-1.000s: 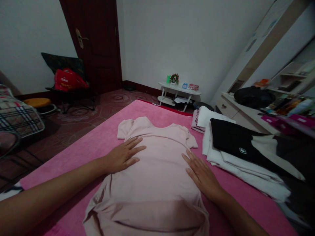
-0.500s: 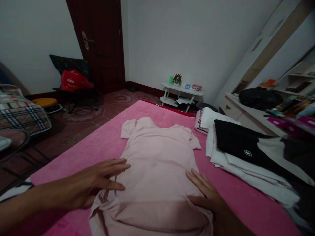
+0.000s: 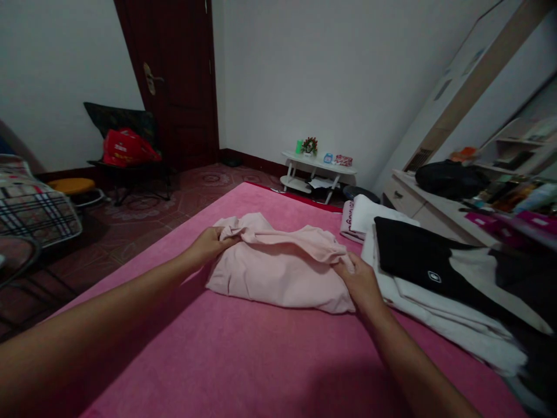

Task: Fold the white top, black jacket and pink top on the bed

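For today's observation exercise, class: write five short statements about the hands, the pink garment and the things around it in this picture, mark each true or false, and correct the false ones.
1. The left hand grips the pale pink garment at one side. True.
2. The right hand lies flat on the black garment. False: it grips the pink garment's other side.
3. The pink garment lies spread out flat at full length. False: it is folded over and bunched.
4. A pile of white and black clothes lies to the right of the pink garment. True.
5. The door stands wide open. False: it is closed.
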A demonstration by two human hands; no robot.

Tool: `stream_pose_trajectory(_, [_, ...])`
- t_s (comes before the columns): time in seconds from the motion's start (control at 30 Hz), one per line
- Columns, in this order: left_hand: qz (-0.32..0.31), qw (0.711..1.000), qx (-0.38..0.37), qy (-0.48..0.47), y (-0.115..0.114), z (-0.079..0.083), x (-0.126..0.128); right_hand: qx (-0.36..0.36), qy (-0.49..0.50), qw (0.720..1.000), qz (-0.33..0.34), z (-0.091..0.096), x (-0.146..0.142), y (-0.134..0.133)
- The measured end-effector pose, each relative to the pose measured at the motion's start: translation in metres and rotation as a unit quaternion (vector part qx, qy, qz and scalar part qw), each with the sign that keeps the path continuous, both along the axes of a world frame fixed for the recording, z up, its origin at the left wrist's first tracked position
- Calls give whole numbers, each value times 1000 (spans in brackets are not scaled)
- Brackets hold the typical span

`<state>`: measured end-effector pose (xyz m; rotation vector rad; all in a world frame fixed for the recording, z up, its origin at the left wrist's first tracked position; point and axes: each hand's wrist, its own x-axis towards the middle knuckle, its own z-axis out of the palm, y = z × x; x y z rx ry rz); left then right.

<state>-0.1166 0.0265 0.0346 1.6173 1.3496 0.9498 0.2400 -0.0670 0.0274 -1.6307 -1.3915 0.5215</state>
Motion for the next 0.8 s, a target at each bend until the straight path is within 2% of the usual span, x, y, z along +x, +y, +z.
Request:
stream_pose_trajectory(0.1, [11, 996, 18, 91, 26, -25, 1, -29, -33, 997, -57, -29, 12, 27])
stream_pose_trajectory(0.17, [25, 987, 50, 153, 32, -33, -4, -43, -58, 995, -65, -39, 20, 33])
stream_pose_trajectory(0.27, [52, 969, 130, 203, 24, -26, -7, -64, -128, 987, -69, -33, 22, 28])
stream_pose_trajectory(0.33, [58, 953, 211, 210, 11, -12, -1, -27, -195, 977, -88, -17, 12, 19])
stream_pose_trajectory(0.37, [40, 943, 254, 209, 3, -5, 5, 17, -225, 970, -89, -8, 3, 14])
stream_pose_trajectory(0.43, [-54, 923, 320, 207, -14, 7, 22, 117, -264, 957, -40, 7, -21, 5])
stream_pose_trajectory(0.47, [-117, 910, 338, 209, -21, 10, 32, 153, -274, 949, 10, 11, -35, 2])
stream_pose_trajectory(0.53, [-230, 881, 346, 228, -31, 10, 53, 168, -295, 932, 122, 13, -61, -1])
stream_pose_trajectory(0.6, [-285, 859, 335, 262, -31, 1, 68, 118, -329, 916, 198, 6, -76, 4])
stream_pose_trajectory(0.67, [-284, 854, 309, 307, -21, -12, 75, 38, -357, 906, 223, -6, -76, 16])
stream_pose_trajectory(0.73, [-250, 856, 283, 353, -4, -25, 73, -29, -373, 904, 208, -18, -64, 31])
stream_pose_trajectory(0.8, [-214, 856, 267, 387, 13, -35, 66, -66, -385, 905, 170, -28, -47, 45])
